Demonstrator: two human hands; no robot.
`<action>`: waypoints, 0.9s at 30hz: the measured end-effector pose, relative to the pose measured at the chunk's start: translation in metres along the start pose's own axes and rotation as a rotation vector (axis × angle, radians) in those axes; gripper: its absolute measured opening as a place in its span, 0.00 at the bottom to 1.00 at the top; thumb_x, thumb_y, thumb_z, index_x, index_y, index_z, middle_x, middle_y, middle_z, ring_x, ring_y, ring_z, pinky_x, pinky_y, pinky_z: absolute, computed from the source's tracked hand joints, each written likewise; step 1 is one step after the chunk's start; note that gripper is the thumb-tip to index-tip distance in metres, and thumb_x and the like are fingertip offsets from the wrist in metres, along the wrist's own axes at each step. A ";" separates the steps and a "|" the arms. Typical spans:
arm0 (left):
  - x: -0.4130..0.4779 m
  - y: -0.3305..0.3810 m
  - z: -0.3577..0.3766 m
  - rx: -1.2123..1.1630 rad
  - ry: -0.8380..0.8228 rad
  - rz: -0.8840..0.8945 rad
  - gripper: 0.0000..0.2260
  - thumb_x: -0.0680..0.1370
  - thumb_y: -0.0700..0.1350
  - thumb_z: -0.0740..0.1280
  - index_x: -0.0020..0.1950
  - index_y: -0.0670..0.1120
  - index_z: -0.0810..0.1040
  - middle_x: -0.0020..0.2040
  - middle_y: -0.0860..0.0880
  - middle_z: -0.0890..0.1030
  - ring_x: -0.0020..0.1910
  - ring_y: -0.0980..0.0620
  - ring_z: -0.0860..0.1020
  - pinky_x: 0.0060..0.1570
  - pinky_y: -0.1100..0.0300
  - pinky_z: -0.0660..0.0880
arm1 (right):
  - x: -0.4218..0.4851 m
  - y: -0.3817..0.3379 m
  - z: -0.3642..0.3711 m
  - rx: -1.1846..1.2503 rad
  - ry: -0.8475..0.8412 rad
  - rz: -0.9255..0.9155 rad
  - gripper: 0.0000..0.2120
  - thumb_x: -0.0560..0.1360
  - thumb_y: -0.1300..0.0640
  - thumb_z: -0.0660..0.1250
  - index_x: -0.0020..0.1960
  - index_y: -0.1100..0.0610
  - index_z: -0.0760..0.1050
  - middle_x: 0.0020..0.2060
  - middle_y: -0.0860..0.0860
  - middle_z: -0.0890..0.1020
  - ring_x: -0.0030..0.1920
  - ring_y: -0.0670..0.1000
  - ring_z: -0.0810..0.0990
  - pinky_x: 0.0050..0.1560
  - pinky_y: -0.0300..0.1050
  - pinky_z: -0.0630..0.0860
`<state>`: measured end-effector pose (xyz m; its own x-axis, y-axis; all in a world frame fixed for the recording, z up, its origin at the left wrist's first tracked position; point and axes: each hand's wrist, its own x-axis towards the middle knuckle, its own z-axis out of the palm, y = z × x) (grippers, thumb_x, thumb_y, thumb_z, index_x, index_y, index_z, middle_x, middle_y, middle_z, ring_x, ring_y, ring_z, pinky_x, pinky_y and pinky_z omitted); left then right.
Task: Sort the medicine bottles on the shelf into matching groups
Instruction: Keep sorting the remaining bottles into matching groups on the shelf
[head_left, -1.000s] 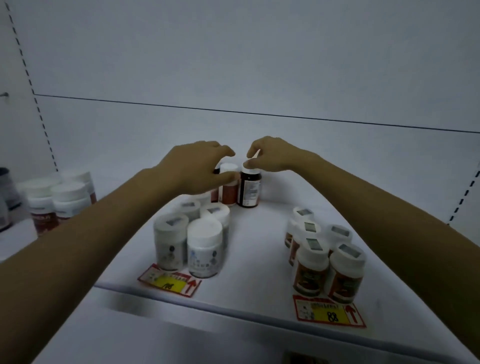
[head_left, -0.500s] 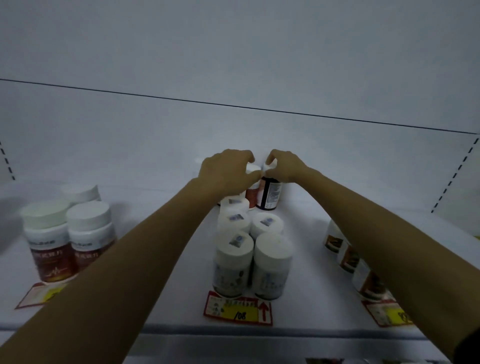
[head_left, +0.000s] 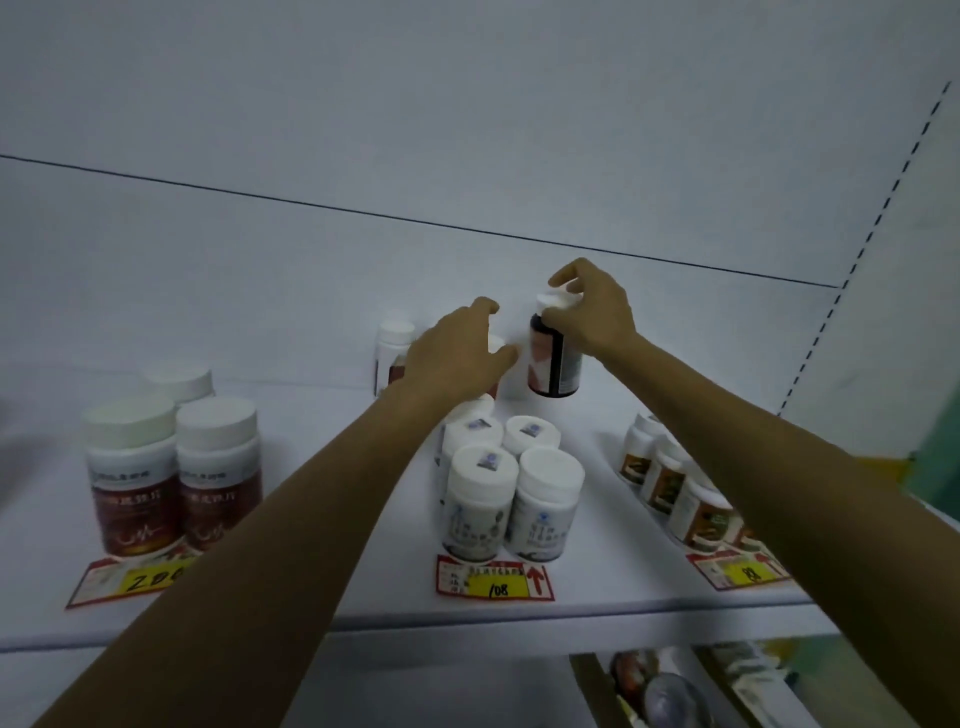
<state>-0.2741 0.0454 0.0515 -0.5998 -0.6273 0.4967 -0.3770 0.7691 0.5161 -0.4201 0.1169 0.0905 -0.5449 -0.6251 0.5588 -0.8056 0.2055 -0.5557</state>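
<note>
Head view: my right hand (head_left: 597, 317) pinches the dark bottle (head_left: 553, 364) by its cap, left hand (head_left: 457, 358) spread open; a slip could topple the white bottles (head_left: 511, 483) nearby.

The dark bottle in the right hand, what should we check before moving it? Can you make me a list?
1. Grip: the right hand curls its fingers round the white cap of the dark bottle. Ok.
2. Bottle upright: it leans. Not ok.
3. Left hand free: open, holding nothing. Ok.
4. Left hand clear of the back bottle beside it: cannot tell.
5. Matching group in sight: the red-label group, white group and orange-label group all look different from it. Not ok.
</note>
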 end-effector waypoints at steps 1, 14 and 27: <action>-0.003 0.007 -0.001 -0.030 0.001 0.014 0.28 0.74 0.56 0.66 0.71 0.50 0.62 0.67 0.47 0.72 0.62 0.46 0.74 0.58 0.49 0.73 | -0.004 -0.010 -0.013 0.066 0.002 0.002 0.18 0.69 0.58 0.71 0.57 0.55 0.73 0.55 0.54 0.75 0.50 0.53 0.74 0.46 0.46 0.74; -0.109 0.067 -0.044 -0.645 -0.121 0.001 0.23 0.74 0.55 0.66 0.65 0.53 0.64 0.55 0.54 0.76 0.54 0.54 0.77 0.49 0.64 0.75 | -0.095 -0.086 -0.114 0.733 -0.272 0.050 0.15 0.72 0.64 0.69 0.57 0.54 0.74 0.50 0.55 0.81 0.47 0.51 0.80 0.50 0.42 0.76; -0.227 0.043 -0.105 -0.468 0.446 -0.123 0.29 0.68 0.51 0.75 0.62 0.57 0.63 0.53 0.59 0.73 0.48 0.61 0.76 0.37 0.74 0.75 | -0.170 -0.153 -0.047 0.972 -0.564 0.016 0.19 0.73 0.52 0.70 0.63 0.54 0.73 0.54 0.54 0.81 0.53 0.53 0.81 0.49 0.48 0.79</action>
<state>-0.0800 0.2084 0.0346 -0.1841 -0.7754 0.6040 -0.0169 0.6169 0.7868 -0.2150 0.2270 0.1088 -0.1723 -0.9296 0.3259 -0.1412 -0.3041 -0.9421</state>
